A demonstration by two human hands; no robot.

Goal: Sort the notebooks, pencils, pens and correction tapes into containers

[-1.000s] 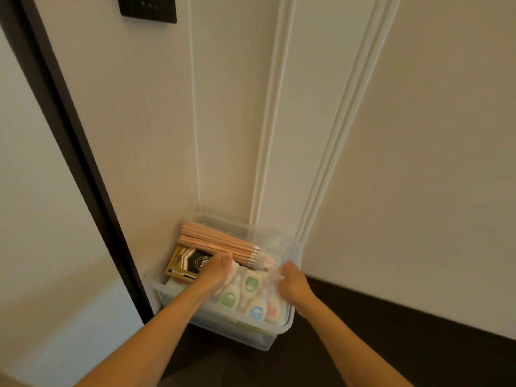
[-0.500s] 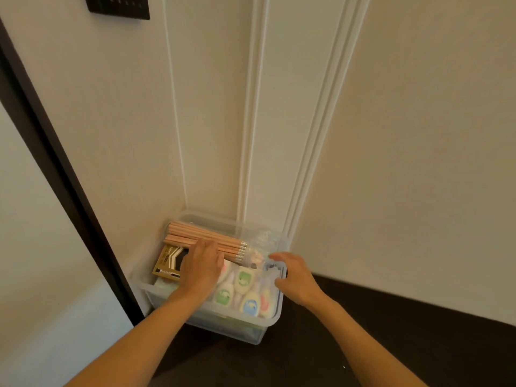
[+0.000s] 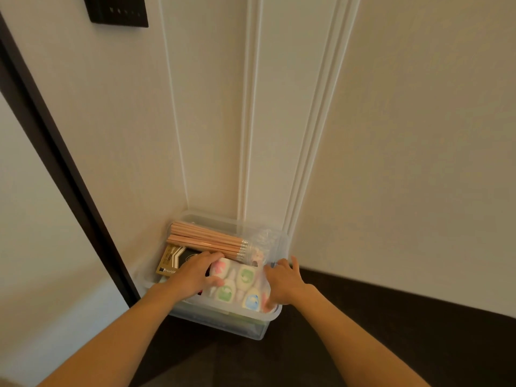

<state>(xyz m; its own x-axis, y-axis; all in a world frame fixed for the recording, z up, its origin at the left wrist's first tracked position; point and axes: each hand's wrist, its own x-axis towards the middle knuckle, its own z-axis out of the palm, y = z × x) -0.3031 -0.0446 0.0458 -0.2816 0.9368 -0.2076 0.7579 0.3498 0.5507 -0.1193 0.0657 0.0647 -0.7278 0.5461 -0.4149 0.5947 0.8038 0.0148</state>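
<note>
A clear plastic container (image 3: 223, 324) stands on a dark surface in the corner of the wall. A bundle of wooden pencils (image 3: 206, 240) lies across its back. Below them is a black and gold box (image 3: 171, 262), partly hidden. A pack of pastel correction tapes (image 3: 245, 277) fills the front right. My left hand (image 3: 195, 272) rests flat on the box, thumb beside the pink tape. My right hand (image 3: 284, 286) lies along the container's right side, its fingers reaching down onto the pack's right edge and its thumb by the rim.
White panelled walls with vertical mouldings (image 3: 251, 135) close in behind and to the right of the container. A dark door frame (image 3: 55, 152) runs down the left. A black switch panel (image 3: 120, 12) hangs at the top left. The dark surface (image 3: 391, 317) extends to the right.
My right hand has slid from the container's back right rim down along its right side onto the correction tape pack. My left hand stays on the box.
</note>
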